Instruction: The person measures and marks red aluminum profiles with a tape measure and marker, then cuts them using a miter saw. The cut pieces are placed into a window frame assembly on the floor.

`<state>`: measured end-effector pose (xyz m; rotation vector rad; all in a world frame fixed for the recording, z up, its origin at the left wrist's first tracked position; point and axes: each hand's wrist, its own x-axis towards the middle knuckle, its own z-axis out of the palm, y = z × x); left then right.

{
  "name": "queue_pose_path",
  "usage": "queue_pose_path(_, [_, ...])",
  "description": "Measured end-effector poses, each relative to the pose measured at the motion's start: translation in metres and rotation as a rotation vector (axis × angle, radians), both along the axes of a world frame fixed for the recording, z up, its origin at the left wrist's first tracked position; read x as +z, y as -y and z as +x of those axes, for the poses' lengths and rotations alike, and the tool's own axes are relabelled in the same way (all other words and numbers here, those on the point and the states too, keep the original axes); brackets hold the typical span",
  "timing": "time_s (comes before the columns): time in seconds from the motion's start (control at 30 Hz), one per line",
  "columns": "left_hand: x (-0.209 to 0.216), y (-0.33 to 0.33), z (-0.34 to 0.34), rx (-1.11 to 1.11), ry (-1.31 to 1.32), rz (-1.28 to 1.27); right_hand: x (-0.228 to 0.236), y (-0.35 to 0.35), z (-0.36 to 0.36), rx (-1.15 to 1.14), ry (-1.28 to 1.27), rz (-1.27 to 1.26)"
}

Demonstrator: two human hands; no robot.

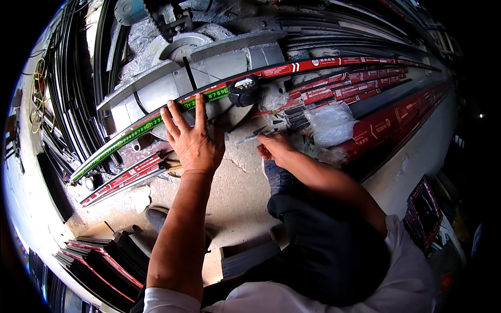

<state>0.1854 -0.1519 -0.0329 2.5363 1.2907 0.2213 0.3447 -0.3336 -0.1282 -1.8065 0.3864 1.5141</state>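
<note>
A long metal profile strip in red printed film [323, 63] lies across the grey bed of a mitre saw [219, 61]. A tape measure with a black case [244, 92] rests against the strip, its green blade [136, 130] drawn out leftward along the near side. My left hand [195, 143] is open, fingers spread, with fingertips pressing on the blade and strip. Lower and to the right, my right hand [275, 147] is closed in a pinch on a slim pale pen [247, 140], which points left, apart from the strip.
The saw's toothed blade [156, 20] is raised at the back. Black profiles [70, 78] lie in bundles at the left. Red-filmed profiles [386, 122] and clear plastic wrap [331, 125] lie at the right. Short red-filmed offcuts [125, 180] are on the floor, with more profiles [104, 261] near left.
</note>
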Motion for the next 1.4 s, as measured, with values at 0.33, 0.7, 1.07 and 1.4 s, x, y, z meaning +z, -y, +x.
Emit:
queue_pose_path(0.33, [0.001, 0.000, 0.003, -0.013, -0.055, 0.017, -0.012, 0.003, 0.002, -0.201, -0.044, -0.020])
queue_pose_path(0.7, [0.004, 0.001, 0.003, -0.003, -0.042, 0.001, 0.082, -0.023, 0.015, -0.282, -0.030, 0.713])
queue_pose_path(1.07, [0.009, 0.001, 0.002, 0.017, -0.061, -0.057, 0.108, -0.071, -0.016, 0.128, 0.283, 0.841])
queue_pose_path(1.4, [0.005, 0.001, -0.001, 0.008, -0.047, -0.051, 0.119, -0.079, -0.019, 0.367, 0.618, 0.896])
